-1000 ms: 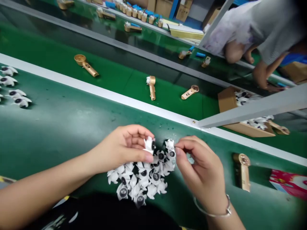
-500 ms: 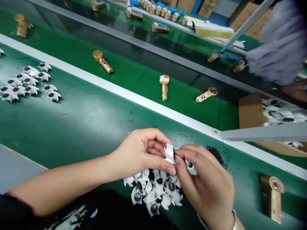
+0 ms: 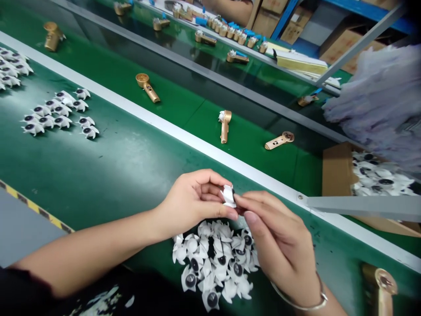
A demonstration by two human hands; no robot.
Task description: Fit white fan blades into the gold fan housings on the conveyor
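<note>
My left hand (image 3: pixel 200 197) pinches a small white fan blade (image 3: pixel 228 196) with a dark hub between thumb and fingertips, its hub facing right. Pressed against the hub side is the index fingertip of my right hand (image 3: pixel 283 241); its thumb is bent close below and the other fingers are curled. Whether a small part sits under that fingertip is hidden. Just beneath both hands lies a heap of loose white fan blades (image 3: pixel 217 259), some with black hubs showing. A bracelet is on my right wrist.
Fan blades (image 3: pixel 61 109) stand in groups at left on the green table. Gold handheld fan bodies (image 3: pixel 224 125) lie beyond the white rail (image 3: pixel 184 138); another gold body (image 3: pixel 384 285) is at lower right. A grey bar (image 3: pixel 362 207) crosses before a carton (image 3: pixel 337 169) of blades.
The view has shifted, so the table's things sit differently in frame. Both hands keep together at the fan blade; my right thumb has moved off it, leaving the index finger pressing.
</note>
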